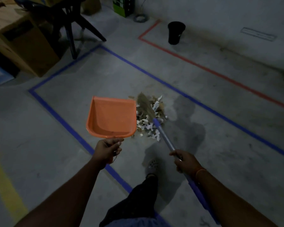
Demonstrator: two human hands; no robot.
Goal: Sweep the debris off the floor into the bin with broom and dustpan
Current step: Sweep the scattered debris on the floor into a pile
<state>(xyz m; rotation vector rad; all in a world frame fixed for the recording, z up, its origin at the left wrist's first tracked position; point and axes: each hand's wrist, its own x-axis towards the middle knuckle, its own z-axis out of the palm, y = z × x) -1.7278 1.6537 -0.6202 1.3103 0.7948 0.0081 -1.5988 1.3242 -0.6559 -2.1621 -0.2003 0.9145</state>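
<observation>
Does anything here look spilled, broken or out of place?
Only the debris: shredded paper and brown scraps heaped on the floor inside the blue tape, beside the orange dustpan. The dustpan looks empty, and the black bin stands upright far off, beyond the red tape. Nothing looks damaged.

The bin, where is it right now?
In the head view, the black bin stands upper right on the floor, inside the red tape corner, beyond the debris.

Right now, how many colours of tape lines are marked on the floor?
3: blue tape line around the debris pile, red tape line near the bin, yellow tape line at far left.
</observation>
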